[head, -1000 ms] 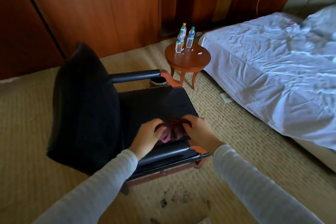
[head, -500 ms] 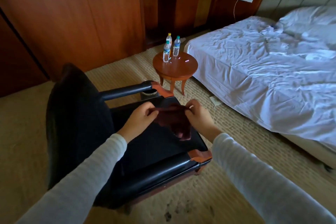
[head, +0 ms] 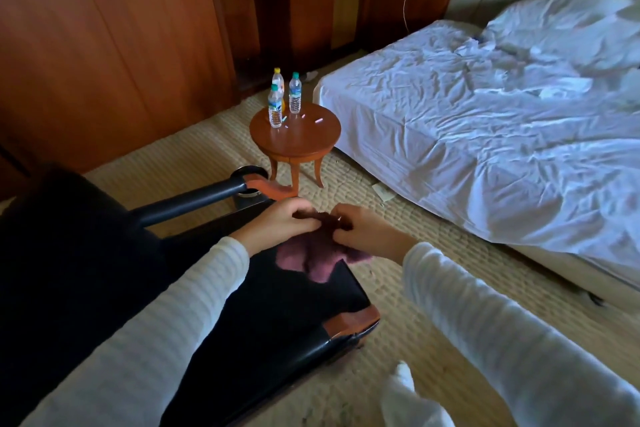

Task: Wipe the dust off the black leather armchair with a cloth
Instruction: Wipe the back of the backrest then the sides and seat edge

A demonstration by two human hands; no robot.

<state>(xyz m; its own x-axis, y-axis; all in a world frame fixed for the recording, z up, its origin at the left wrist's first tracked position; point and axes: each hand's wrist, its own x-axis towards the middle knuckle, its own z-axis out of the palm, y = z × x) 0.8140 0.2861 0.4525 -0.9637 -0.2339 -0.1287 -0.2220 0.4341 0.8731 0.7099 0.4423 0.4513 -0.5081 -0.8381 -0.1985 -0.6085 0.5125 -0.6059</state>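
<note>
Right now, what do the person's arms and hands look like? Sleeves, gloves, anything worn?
Both arms wear long, pale grey-white knit sleeves with faint horizontal ribbing. The left sleeve and right sleeve each end at the wrist. The left hand and right hand are bare, with no gloves and no ring or watch visible.

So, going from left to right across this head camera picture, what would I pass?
Backrest of the black leather armchair → left hand → purple cloth, pinched by both hands → right hand → white pillow on the bed.
</note>
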